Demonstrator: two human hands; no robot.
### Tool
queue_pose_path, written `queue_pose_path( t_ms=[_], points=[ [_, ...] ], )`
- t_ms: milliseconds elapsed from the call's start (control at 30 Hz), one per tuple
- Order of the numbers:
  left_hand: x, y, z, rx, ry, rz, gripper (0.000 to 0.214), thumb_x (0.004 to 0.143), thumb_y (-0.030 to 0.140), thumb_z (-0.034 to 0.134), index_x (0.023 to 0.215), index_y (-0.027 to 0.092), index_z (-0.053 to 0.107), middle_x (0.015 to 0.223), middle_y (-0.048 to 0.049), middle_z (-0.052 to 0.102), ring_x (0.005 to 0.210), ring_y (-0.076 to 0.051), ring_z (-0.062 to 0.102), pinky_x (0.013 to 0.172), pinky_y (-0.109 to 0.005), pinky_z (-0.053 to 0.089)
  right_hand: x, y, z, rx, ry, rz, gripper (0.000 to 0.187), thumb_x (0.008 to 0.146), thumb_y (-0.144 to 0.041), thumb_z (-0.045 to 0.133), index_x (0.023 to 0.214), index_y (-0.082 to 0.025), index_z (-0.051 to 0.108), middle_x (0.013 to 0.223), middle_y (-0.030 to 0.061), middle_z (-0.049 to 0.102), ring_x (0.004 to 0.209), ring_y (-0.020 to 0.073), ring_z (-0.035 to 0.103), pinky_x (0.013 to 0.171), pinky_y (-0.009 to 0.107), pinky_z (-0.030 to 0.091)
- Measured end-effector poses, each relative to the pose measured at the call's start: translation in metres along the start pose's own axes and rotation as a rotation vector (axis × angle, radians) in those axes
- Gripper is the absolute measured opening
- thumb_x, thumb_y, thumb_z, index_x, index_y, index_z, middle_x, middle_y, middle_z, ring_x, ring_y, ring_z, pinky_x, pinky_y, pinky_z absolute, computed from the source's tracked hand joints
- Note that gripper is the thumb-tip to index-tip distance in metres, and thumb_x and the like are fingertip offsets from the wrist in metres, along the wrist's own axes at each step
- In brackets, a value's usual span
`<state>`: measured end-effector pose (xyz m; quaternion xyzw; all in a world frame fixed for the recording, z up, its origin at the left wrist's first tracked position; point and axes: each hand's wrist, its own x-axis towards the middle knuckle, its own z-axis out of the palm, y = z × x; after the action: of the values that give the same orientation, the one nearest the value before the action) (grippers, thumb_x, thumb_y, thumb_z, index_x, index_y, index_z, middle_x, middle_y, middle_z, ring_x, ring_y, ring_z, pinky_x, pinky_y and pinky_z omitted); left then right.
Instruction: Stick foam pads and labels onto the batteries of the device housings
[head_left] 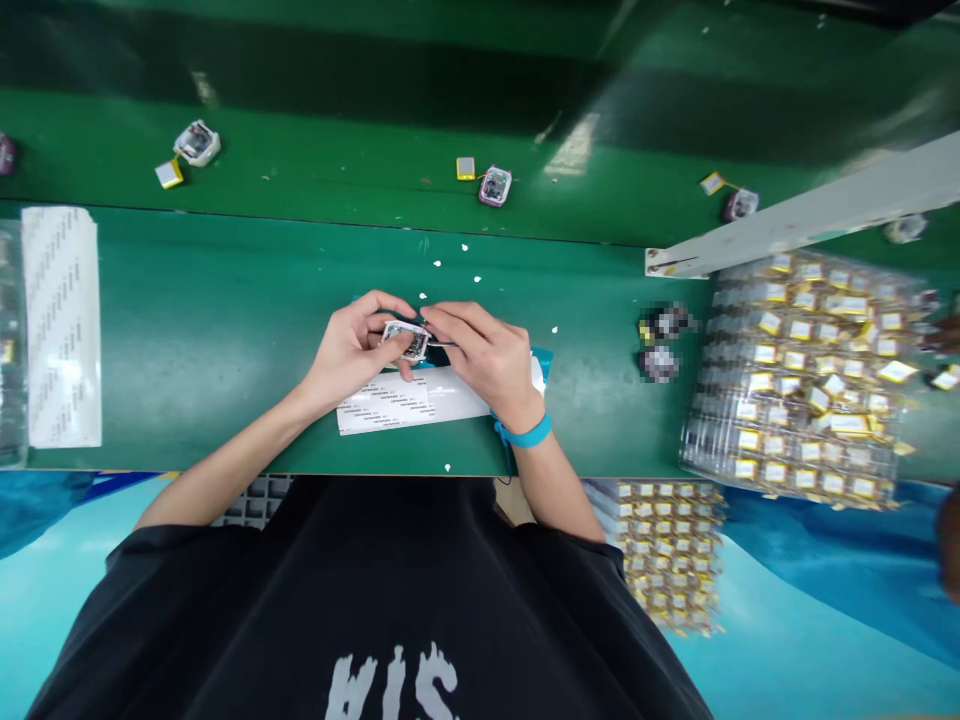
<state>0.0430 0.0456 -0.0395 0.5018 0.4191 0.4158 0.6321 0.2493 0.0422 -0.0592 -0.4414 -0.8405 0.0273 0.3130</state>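
My left hand (351, 348) grips a small white device housing (417, 343) with a circuit board inside, its thumb lying across the board. My right hand (491, 362) is closed around a pair of thin metal tweezers (441, 344), whose tip is at the housing's right side. Fingers hide most of the tweezers. Beneath both hands lies a white adhesive sheet (469, 398) printed with rows of small text, over a blue item (545, 362) that shows at its right end. A blue wrist strap (531, 434) circles my right wrist.
Along the green strip at the back rest opened devices (495, 186) with wired yellow batteries (466, 168). Clear trays of batteries (806, 385) are stacked at the right, beside a slanting white metal bar (810, 205). A stack of white sheets (61, 330) lies left. Small white bits (477, 279) dot the bench.
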Motion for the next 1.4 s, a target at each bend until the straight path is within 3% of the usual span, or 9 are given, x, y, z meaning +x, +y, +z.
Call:
queue_pose_path(
  t_ms=[367,533,700,833,1067,1133,1233,1300,1400],
  points=[
    [-0.005,-0.007,0.005,0.163,0.101,0.098,0.012,0.089,0.023,0.072,0.095,0.023,0.061,0.080,0.0004,0.073,0.055,-0.016,0.074,0.045,-0.024,0.057,-0.003,-0.008,0.002,-0.113,-0.006,-0.091,0.034,0.105,-0.009,0.046,0.121,-0.020,0.074,0.107,0.0025,0.080,0.081,0.0121,0.074,0.054,0.024,0.050],
    [-0.010,-0.013,0.009,0.342,0.179,0.205,0.011,0.091,0.023,0.070,0.101,0.024,0.064,0.086,0.0002,0.075,0.063,-0.015,0.074,0.054,-0.025,0.059,-0.005,-0.015,0.003,-0.129,-0.067,-0.044,0.039,0.105,-0.008,0.042,0.130,-0.018,0.071,0.115,0.0073,0.079,0.086,0.0151,0.075,0.060,0.025,0.056],
    [-0.009,-0.010,0.009,0.331,0.250,0.257,0.005,0.094,0.024,0.067,0.095,0.023,0.062,0.073,0.0027,0.070,0.054,-0.012,0.068,0.049,-0.023,0.052,0.002,-0.020,0.003,0.226,-0.053,0.075,0.036,0.107,-0.014,0.043,0.130,-0.017,0.071,0.121,0.0096,0.077,0.098,0.0176,0.075,0.075,0.029,0.062],
    [-0.010,-0.008,0.008,0.335,0.197,0.295,0.006,0.094,0.018,0.065,0.096,0.023,0.062,0.075,0.0023,0.069,0.056,-0.012,0.068,0.053,-0.024,0.052,0.012,-0.023,-0.001,0.574,0.045,0.263,0.022,0.105,-0.033,0.061,0.108,-0.018,0.077,0.104,0.0062,0.079,0.083,0.0142,0.071,0.070,0.028,0.059],
    [-0.010,-0.010,0.010,0.344,0.143,0.338,0.011,0.092,0.019,0.071,0.100,0.020,0.063,0.076,0.0033,0.071,0.056,-0.010,0.069,0.053,-0.021,0.054,0.018,-0.033,-0.003,0.625,0.115,0.388,0.028,0.101,-0.044,0.067,0.087,-0.019,0.072,0.083,0.0003,0.071,0.057,0.0081,0.048,0.054,0.025,0.043],
    [-0.012,-0.004,0.011,0.300,0.158,0.361,0.014,0.091,0.020,0.073,0.103,0.019,0.065,0.077,0.0027,0.073,0.056,-0.010,0.069,0.055,-0.022,0.056,0.018,-0.036,-0.008,0.673,0.150,0.381,0.025,0.101,-0.041,0.068,0.088,-0.020,0.071,0.087,0.0011,0.072,0.062,0.0096,0.055,0.057,0.026,0.044],
    [-0.024,0.007,0.008,0.332,0.136,0.365,0.013,0.090,0.021,0.078,0.101,0.018,0.070,0.081,-0.0004,0.078,0.063,-0.013,0.072,0.061,-0.024,0.058,0.012,-0.036,-0.019,0.767,0.145,0.357,0.034,0.108,-0.036,0.053,0.083,-0.021,0.070,0.084,0.0014,0.072,0.074,0.0131,0.065,0.066,0.029,0.050],
    [-0.037,0.010,0.002,0.463,0.062,0.376,0.009,0.092,0.022,0.077,0.097,0.017,0.072,0.086,-0.0029,0.080,0.073,-0.015,0.075,0.069,-0.026,0.059,0.003,-0.035,-0.027,0.740,0.147,0.356,0.044,0.112,-0.039,0.041,0.086,-0.022,0.072,0.092,0.0034,0.072,0.071,0.0132,0.064,0.067,0.031,0.051],
    [-0.052,0.001,-0.007,0.655,-0.141,0.438,0.008,0.098,0.018,0.066,0.105,0.018,0.070,0.098,-0.0060,0.081,0.093,-0.020,0.076,0.084,-0.032,0.061,-0.019,-0.033,-0.034,0.462,0.199,0.376,0.053,0.111,-0.050,0.036,0.090,-0.022,0.076,0.098,0.0072,0.070,0.076,0.0166,0.063,0.069,0.035,0.051]
  ],
)
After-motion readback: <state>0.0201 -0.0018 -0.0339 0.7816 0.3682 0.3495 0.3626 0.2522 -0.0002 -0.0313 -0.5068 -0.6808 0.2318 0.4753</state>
